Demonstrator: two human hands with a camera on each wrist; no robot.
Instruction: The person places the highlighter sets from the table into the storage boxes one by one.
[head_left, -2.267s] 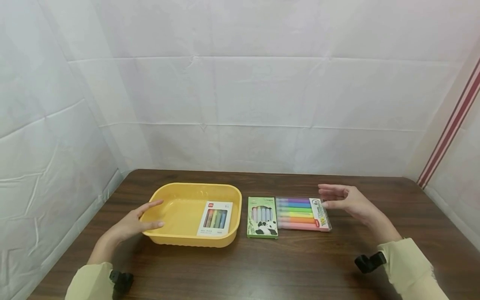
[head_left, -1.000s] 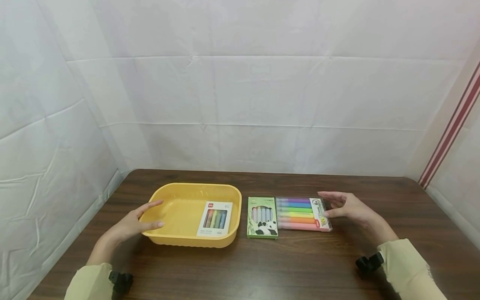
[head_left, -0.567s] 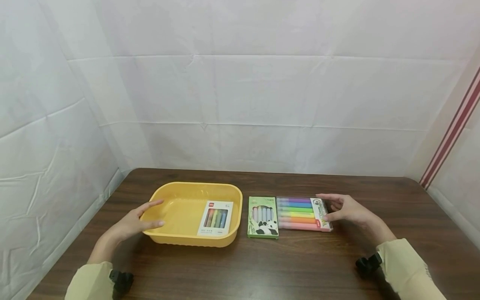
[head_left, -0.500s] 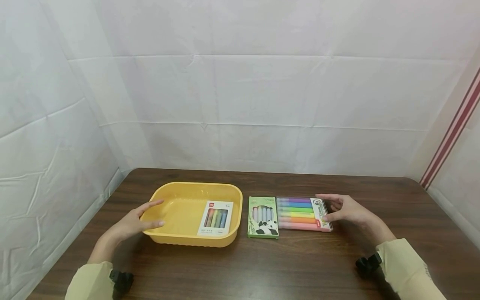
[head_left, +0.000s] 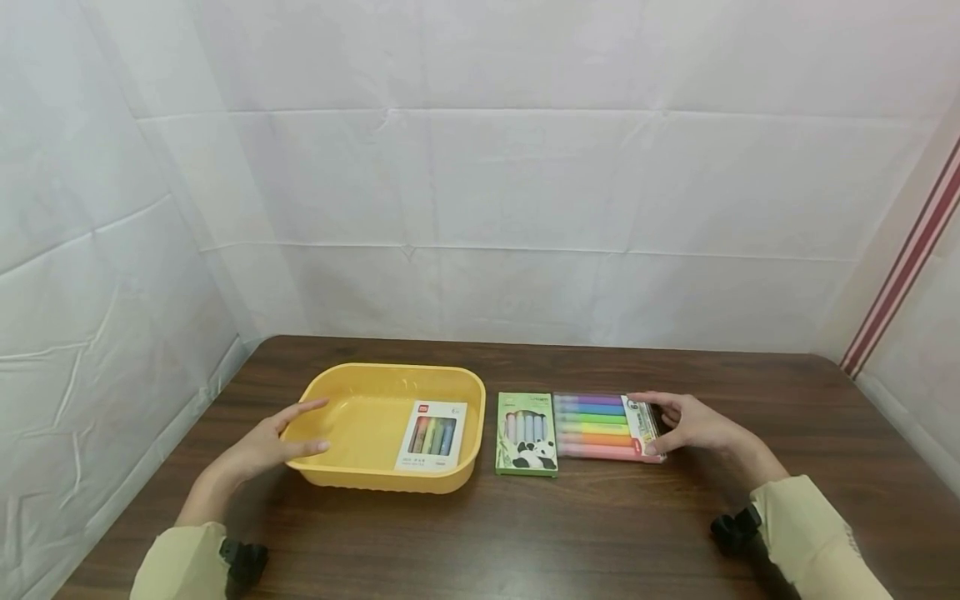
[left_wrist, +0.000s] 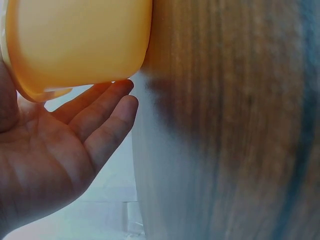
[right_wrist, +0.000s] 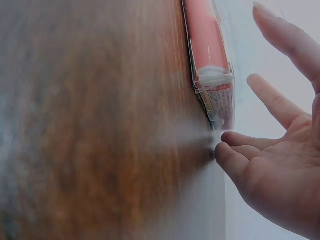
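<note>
One 6-pc rainbow marker pack point(head_left: 592, 429) lies lower ctr-right of frame, long axis approx L–R. R hand point(head_left: 699, 427) is nearer: pack just to its L, fingers spread astride the label end, no firm grip seen, contact unclear. L hand point(head_left: 258, 450), lower left, unclenched, thumb & index over yellow tray point(head_left: 348, 437) rim.

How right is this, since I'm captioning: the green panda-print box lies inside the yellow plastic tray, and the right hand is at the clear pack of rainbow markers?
Not inside: the green panda-print box lies on the brown wooden table, right of the yellow tray, as the head view shows. The right hand is at the rainbow markers.
</note>
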